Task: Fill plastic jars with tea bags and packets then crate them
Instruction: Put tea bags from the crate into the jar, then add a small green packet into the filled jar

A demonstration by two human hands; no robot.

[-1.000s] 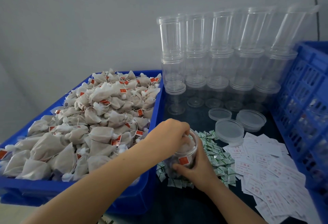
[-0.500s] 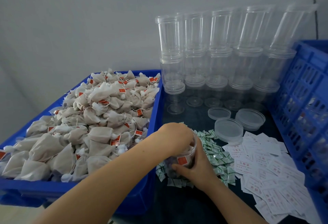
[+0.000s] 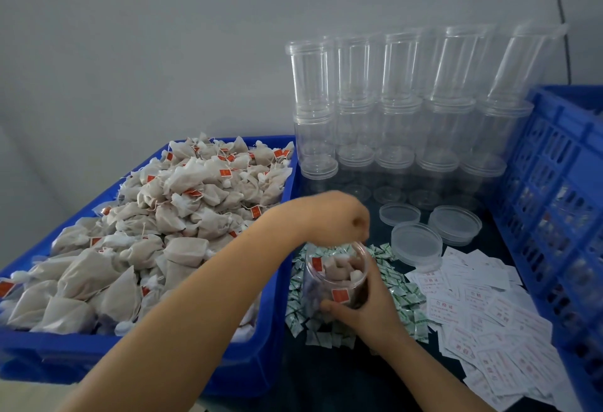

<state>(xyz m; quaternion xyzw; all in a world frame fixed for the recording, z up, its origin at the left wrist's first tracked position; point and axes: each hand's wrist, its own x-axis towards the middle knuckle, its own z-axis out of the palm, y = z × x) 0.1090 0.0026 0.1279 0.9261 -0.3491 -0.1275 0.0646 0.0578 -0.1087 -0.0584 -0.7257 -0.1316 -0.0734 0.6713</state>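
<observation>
Head view: at 5 o'clock on our table, our right hand wraps the light, slick, tea-bag-filled jar low on its wall; our left hand hovers curled above.

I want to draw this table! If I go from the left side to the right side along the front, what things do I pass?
Blue tray of tea bags → jar gripped by the right hand → green packets → white paper slips → blue crate.
</observation>
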